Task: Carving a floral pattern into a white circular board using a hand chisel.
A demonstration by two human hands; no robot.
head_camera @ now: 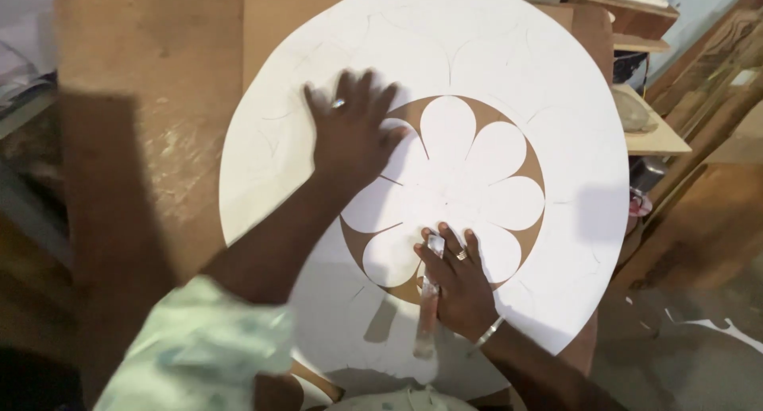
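A pale green sleeve (199, 351) fills the near edge as the right hand (455, 280), fingers closed around a slim white-smeared tool (430, 292), presses it onto a round white board (318, 323). Just beyond the grip lies a cut flower pattern (469, 172); the left hand (354, 133), fingers spread, rests flat across it.
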